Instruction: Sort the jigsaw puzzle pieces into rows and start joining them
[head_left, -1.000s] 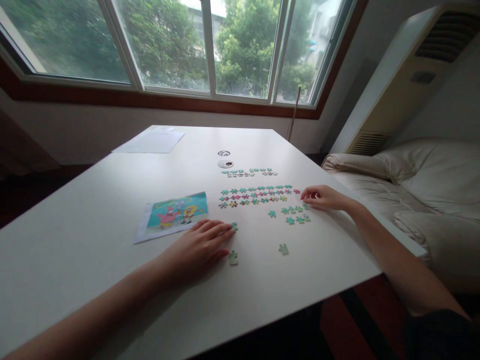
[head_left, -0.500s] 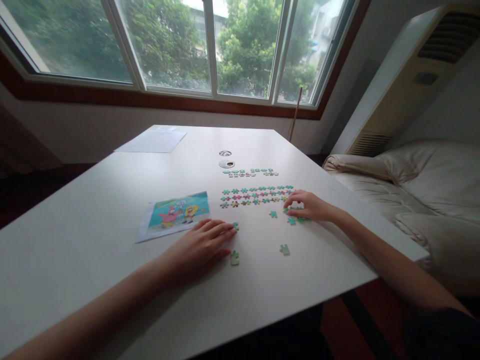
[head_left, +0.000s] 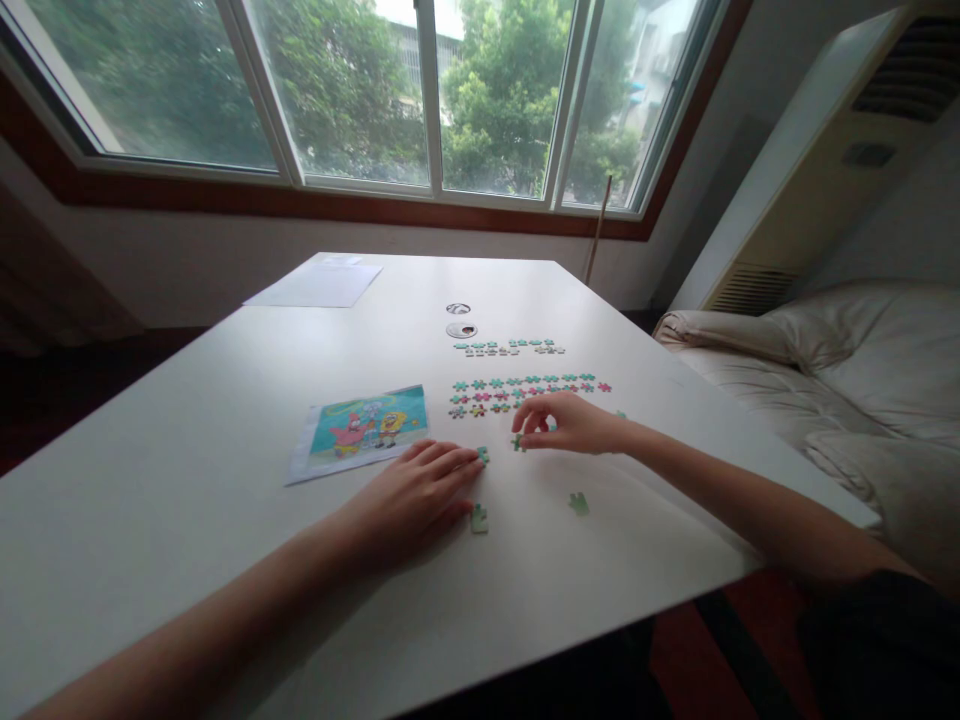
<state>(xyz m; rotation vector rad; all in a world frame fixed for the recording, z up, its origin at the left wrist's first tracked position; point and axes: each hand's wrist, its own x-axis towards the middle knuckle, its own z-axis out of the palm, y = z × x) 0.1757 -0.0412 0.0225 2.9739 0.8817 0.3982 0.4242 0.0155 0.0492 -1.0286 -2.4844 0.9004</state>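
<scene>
My left hand (head_left: 435,482) lies flat on the table, fingers stretched out. Its fingertips touch a small green puzzle piece (head_left: 483,455), and a pale green corner-like piece (head_left: 479,519) sits by the thumb. Between the thumb and fingers of my right hand (head_left: 566,424) is a green jigsaw puzzle piece (head_left: 517,442), just right of the left hand's piece. Another pale green piece (head_left: 578,503) lies alone below the right hand. Behind the hands, loose pieces form several rows (head_left: 517,382), partly covered by my right hand. Left of them rests a cartoon picture sheet (head_left: 367,425).
The white table (head_left: 187,430) reaches toward the window. White paper (head_left: 315,285) lies at its far left; two round items (head_left: 461,330) lie beyond the rows. Right of the table are a cream sofa (head_left: 787,350) and a standing air conditioner (head_left: 802,170).
My right hand has moved left from the pieces at the right, carrying a puzzle piece toward my left hand. My left hand stays in place; the view has shifted slightly.
</scene>
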